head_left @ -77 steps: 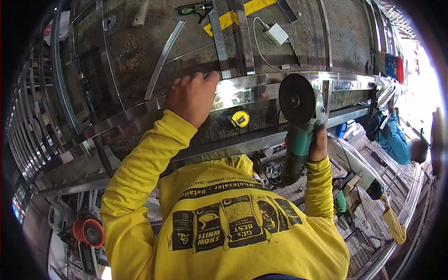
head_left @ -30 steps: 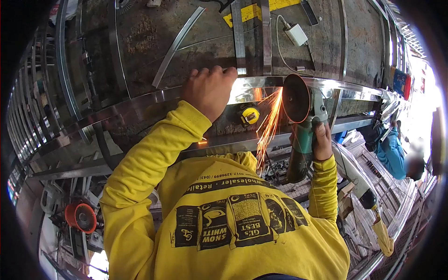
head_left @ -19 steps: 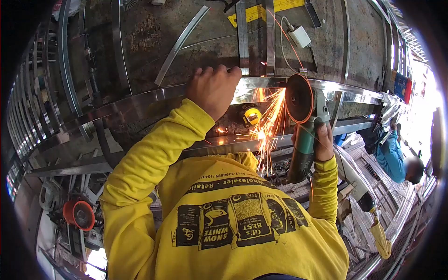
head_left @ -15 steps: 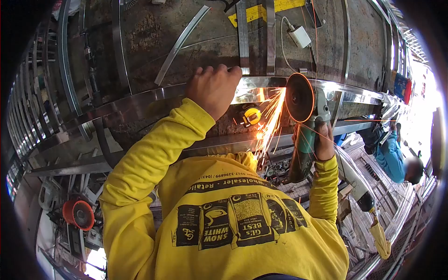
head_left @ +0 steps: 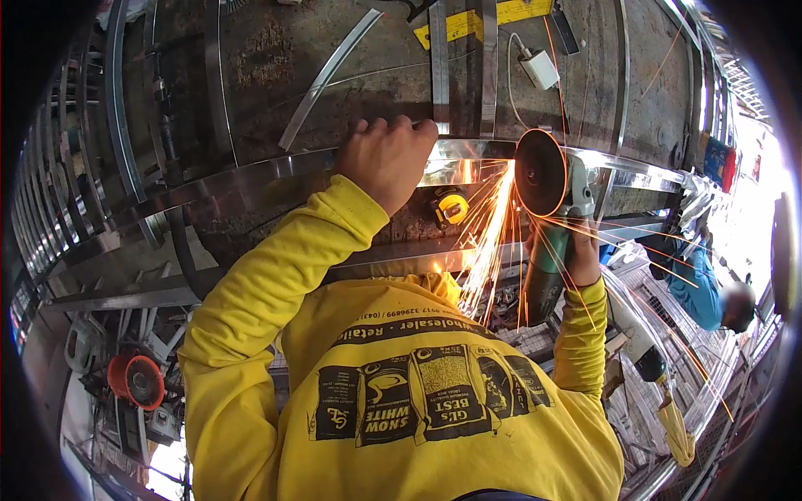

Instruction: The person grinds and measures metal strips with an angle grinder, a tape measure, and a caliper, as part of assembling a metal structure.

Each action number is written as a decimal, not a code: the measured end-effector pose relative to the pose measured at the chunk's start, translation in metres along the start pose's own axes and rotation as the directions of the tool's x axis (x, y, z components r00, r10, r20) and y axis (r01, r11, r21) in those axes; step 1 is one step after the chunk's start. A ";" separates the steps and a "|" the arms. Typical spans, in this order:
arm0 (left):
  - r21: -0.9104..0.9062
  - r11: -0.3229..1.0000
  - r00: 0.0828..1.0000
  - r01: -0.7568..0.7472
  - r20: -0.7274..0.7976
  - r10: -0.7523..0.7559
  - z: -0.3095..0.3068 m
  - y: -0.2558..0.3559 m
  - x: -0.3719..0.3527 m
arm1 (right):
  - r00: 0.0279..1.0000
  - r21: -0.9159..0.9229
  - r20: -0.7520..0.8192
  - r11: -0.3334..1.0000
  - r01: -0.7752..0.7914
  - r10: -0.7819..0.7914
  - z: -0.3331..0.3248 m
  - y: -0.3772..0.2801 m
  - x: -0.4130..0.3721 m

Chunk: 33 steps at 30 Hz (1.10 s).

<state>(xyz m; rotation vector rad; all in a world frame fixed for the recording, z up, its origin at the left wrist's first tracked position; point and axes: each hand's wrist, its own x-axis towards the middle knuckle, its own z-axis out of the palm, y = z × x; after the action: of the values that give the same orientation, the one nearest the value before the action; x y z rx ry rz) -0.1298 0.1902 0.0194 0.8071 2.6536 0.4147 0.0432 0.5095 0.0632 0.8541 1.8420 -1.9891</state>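
Observation:
My right hand (head_left: 582, 255) is wrapped round the body of a green angle grinder (head_left: 547, 267). The grinder's disc (head_left: 540, 173) meets a long shiny metal bar (head_left: 276, 173), and orange sparks (head_left: 493, 250) spray down toward my shirt and out to the right. My left hand (head_left: 387, 159) is closed over the same bar, left of the disc; its fingertips are hidden behind the far edge. Below the bar, between my left hand and the sparks, lies a yellow and black tape measure (head_left: 451, 207).
Metal strips cross the worktable (head_left: 267, 67), with a loose strip (head_left: 330, 79) lying aslant. Beyond the disc are a white adapter with a cable (head_left: 539, 68) and a yellow level (head_left: 468, 25). A person in blue (head_left: 700, 284) is at the right. An orange round object (head_left: 136, 381) sits lower left.
The spark stream has grown thicker, and new streaks fly out to the right. The grinder and disc have shifted very slightly; my left hand stays on the bar.

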 end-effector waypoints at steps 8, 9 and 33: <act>-0.002 1.000 1.000 0.001 0.015 -0.001 0.000 0.000 0.001 | 0.991 0.185 0.072 0.975 -0.126 0.114 0.001 0.000 -0.001; 0.001 1.000 1.000 0.005 0.021 -0.005 0.000 0.000 0.001 | 0.988 0.186 0.097 0.973 -0.139 0.122 0.000 -0.001 0.000; -0.022 1.000 1.000 0.009 0.019 -0.009 -0.001 0.001 0.002 | 1.000 -0.004 -0.025 1.000 -0.008 0.008 0.010 -0.009 0.005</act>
<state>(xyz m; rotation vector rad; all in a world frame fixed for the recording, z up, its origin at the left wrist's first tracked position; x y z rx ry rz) -0.1311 0.1920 0.0202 0.7887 2.6297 0.4314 0.0315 0.5017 0.0671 0.8881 1.8527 -1.9781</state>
